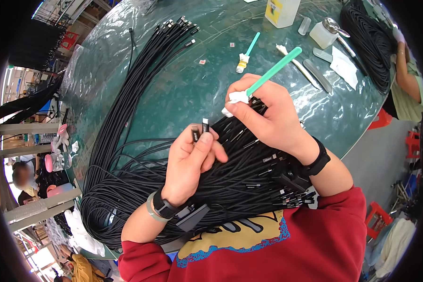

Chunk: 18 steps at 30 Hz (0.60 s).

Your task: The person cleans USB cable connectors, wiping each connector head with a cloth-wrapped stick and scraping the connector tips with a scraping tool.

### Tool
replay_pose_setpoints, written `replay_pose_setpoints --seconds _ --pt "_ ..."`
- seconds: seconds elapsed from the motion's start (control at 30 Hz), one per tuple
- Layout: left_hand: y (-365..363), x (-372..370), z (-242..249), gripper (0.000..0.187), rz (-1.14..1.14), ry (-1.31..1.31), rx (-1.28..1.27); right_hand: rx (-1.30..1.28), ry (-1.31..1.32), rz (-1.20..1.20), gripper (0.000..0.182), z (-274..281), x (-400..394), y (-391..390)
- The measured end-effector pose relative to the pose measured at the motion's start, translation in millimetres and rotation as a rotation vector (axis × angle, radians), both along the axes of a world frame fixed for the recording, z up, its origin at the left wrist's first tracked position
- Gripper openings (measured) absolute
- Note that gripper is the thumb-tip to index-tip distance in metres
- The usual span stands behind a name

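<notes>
My left hand point(191, 160) is closed on black USB cables, with two plug ends point(205, 125) sticking up past the thumb and fingers. My right hand point(268, 110) pinches a green stick point(275, 70) whose lower end is wrapped in white cloth point(238, 97). The wrapped end is up and to the right of the plugs, apart from them. Beneath both hands lies a big bundle of black cables point(141, 188). It loops around on the left, and many plug ends point(176, 27) gather at the far end. More plug ends point(286, 199) lie near my right forearm.
On the green table point(174, 89) lies another wrapped stick point(244, 58). Farther right are a pump bottle point(324, 34), a white container point(282, 11), grey strips point(317, 75), a white tissue point(344, 68) and coiled black cable point(366, 42). A co-worker's arm point(405, 75) is at the right edge.
</notes>
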<state>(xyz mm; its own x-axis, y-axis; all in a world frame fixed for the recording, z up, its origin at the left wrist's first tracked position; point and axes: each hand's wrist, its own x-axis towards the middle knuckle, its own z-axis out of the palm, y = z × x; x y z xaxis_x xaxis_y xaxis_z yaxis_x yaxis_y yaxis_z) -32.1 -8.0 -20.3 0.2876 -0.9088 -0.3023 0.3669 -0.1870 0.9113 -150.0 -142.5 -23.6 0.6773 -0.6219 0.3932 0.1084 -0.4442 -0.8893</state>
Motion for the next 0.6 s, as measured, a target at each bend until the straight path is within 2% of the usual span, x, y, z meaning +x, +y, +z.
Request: replay_pose_setpoints --seconds 0.13,0.33,0.47,0.6 --pt "1.5 6.7 3.1 0.022 0.016 0.105 0.023 0.076 -0.041 0.036 0.011 1.8 -1.8 1.5" --pt "-2.0 12.1 10.2 0.024 -0.01 0.046 0.044 0.263 -0.067 0.078 0.011 3.5 -2.4 5.2" --pt "-2.1 12.6 8.8 0.025 -0.043 0.081 0.075 0.154 -0.033 0.082 0.009 4.5 -1.8 4.1" --pt "-1.5 13.3 6.1 0.026 -0.082 0.192 0.111 0.239 -0.044 0.011 0.011 3.9 0.3 5.5"
